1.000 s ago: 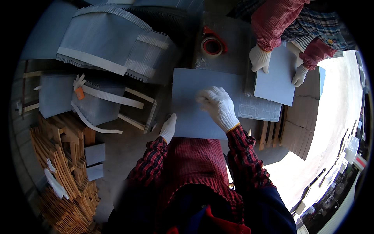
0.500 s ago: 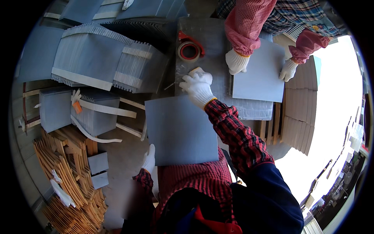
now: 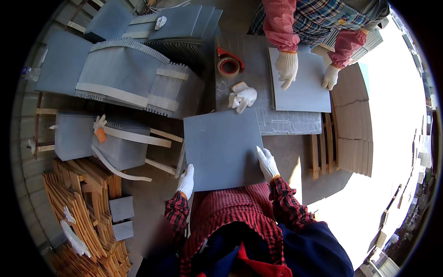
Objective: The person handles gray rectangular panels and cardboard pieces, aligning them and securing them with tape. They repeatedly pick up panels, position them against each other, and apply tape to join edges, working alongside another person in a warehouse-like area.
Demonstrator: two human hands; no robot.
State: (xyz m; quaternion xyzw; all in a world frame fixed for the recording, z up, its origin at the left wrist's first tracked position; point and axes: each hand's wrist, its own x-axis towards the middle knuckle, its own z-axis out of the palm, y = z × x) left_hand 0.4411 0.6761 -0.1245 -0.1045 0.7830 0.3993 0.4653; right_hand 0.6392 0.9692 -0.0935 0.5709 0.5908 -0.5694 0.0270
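Observation:
A flat grey square panel (image 3: 224,150) lies in front of my body, its far edge reaching the near edge of the work table (image 3: 230,97). My left hand (image 3: 186,181), in a white knit glove, grips the panel's left edge near its close corner. On the opposite edge, my gloved right hand (image 3: 267,163) holds the panel with its thumb on the top face. Just past the far edge rests a crumpled white glove (image 3: 242,97) on the table. Beyond it is a red tape dispenser (image 3: 229,65) with a roll of tape.
Across the table a co-worker's gloved hands (image 3: 287,69) rest on a stack of grey panels (image 3: 304,90). Banded stacks of grey sheets (image 3: 122,71) stand at the left, above piled wooden slats (image 3: 76,207). Pale stacked boards (image 3: 353,122) are at the right.
My right hand has come back from the glove on the table to the panel's right edge. The co-worker's left-side hand has moved onto the top of the panel stack.

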